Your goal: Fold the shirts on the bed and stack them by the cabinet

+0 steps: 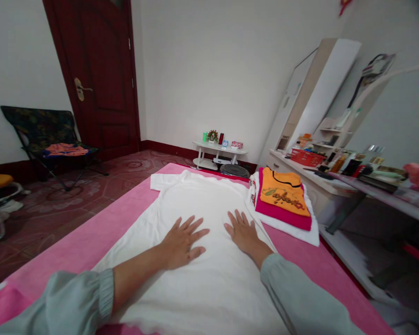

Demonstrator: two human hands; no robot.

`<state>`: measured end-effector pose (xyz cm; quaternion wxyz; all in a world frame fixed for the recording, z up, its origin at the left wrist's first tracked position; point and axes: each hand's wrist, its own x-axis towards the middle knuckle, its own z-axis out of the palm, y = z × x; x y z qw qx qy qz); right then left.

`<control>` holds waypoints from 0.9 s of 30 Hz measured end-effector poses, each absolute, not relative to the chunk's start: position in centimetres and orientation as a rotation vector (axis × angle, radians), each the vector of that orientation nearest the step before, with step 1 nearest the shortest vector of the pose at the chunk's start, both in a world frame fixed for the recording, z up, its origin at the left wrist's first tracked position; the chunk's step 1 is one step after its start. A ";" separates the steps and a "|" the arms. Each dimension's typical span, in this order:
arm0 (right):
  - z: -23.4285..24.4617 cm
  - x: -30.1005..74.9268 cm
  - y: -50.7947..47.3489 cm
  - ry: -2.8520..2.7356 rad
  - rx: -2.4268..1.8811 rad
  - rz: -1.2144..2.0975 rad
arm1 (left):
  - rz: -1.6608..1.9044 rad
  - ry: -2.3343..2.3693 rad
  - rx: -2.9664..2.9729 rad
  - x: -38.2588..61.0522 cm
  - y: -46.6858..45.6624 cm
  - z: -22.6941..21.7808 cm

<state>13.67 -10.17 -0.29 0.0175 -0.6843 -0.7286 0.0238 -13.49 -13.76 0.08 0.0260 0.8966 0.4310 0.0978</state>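
Observation:
A white T-shirt (209, 288) lies spread out on a pink-covered surface (125, 204), its neck end away from me and one short sleeve out to the left. My left hand (183, 242) rests flat on the middle of the shirt with its fingers spread. To the right, my right hand (242, 232) also lies palm down on the cloth, fingers apart. Neither hand grips anything. The shirt's right sleeve is hard to make out near the folded clothes.
A stack of folded clothes (282, 216), an orange top uppermost, sits at the right edge. Beyond it stands a dressing table (293, 170) with a red basket (307, 157). A folding chair (42, 135) is at the left, and a low white table (218, 148) by the far wall.

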 end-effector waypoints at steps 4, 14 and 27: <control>-0.9 16.5 -11.9 -2.223 -2.071 -0.082 | 0.346 1.484 2.677 -14.2 -13.3 -0.4; 1.4 7.5 -9.5 -2.184 -1.942 0.196 | 0.386 1.544 2.650 -14.2 -13.4 -0.6; -1.3 6.3 -8.2 -2.082 -1.746 0.143 | 1.228 1.831 1.816 -21.9 -4.2 -0.3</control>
